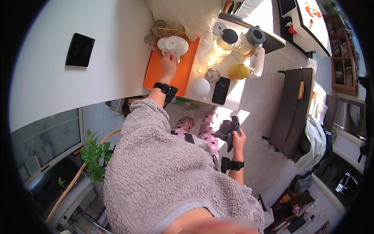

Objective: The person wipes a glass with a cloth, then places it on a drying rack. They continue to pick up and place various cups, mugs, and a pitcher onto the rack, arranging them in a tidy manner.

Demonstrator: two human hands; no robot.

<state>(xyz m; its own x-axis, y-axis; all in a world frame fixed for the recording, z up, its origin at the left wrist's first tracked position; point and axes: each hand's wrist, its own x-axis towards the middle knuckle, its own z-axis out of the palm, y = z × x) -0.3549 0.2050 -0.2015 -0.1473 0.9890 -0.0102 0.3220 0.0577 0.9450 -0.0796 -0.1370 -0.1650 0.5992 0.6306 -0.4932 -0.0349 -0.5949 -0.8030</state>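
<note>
My left hand reaches over an orange tray, its fingers on the handle of a white cup. Several white cups stand close together at the far end of the tray, beside a gold wire rack with glasses on it. Lower right, my right hand grips a crumpled dark grey cloth, held out past the table's near edge. A round white lidded or upturned vessel sits right of the tray; which it is, I cannot tell.
Right of the tray stand glass cups, a glass pitcher, a grey-lidded jug, yellow fruit and a black phone. A black tablet-like device is on the white surface at left. A dark bench stands at right.
</note>
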